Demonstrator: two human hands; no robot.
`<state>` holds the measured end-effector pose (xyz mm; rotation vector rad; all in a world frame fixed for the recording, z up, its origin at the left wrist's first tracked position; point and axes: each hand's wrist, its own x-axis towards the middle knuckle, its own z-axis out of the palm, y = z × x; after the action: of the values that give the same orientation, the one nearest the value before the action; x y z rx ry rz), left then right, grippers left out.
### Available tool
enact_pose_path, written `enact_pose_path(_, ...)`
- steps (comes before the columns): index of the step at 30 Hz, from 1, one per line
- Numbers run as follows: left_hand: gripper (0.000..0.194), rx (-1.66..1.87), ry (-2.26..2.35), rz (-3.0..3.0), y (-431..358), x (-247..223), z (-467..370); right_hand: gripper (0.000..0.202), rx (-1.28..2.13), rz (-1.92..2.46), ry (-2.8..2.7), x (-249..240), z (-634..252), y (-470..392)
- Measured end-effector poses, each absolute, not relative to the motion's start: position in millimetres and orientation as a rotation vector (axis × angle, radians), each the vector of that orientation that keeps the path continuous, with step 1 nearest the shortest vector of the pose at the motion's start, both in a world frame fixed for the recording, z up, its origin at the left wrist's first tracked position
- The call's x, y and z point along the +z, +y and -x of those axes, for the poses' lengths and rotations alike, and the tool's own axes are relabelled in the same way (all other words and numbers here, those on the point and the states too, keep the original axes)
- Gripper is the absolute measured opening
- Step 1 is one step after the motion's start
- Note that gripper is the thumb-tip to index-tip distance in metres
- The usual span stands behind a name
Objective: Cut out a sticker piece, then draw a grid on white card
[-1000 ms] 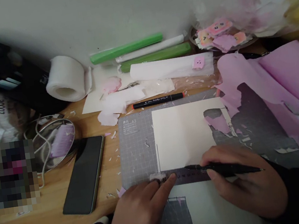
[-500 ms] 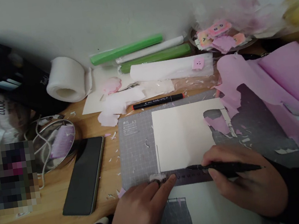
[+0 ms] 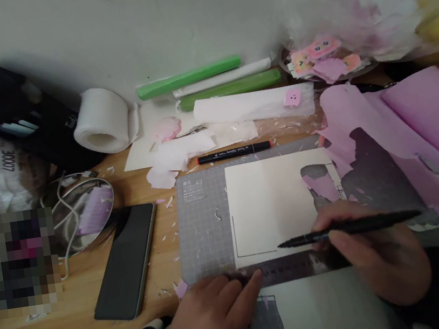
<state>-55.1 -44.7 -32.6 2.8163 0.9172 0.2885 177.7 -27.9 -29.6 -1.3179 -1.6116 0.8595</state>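
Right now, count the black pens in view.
2: one pen in the right hand, another pen lying beyond the cream sheet. More may be hidden.

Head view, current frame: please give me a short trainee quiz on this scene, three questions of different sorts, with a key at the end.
1. Multiple choice. What does the right hand hold?
a) a pair of scissors
b) a slim black pen
c) a roll of white paper

2. True or false. The black marker with red ends lies beyond the cream paper sheet, apart from both hands.

3. Fill in the blank. The left hand rests its index fingertip on a straight, dark-looking ______ printed with numbers.

Key: 1. b; 2. true; 3. ruler
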Motion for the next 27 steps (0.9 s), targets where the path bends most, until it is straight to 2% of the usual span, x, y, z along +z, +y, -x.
enact_pose_path(8,0.030,0.282,0.681,-2.820,-45.7,-29.0,52.4,0.008,1.290,1.409,-1.181,-36.6,-182.9,-7.6)
enact_pose_path(14,0.017,0.296,0.721,-2.819,-47.0,-31.6,50.8,0.007,1.275,1.408,-1.230,-37.4,-181.3,-7.3)
enact_pose_path(27,0.026,0.263,0.861,-2.758,-48.9,-30.6,52.3,0.010,1.221,1.403,-1.315,-38.3,-181.0,-7.0)
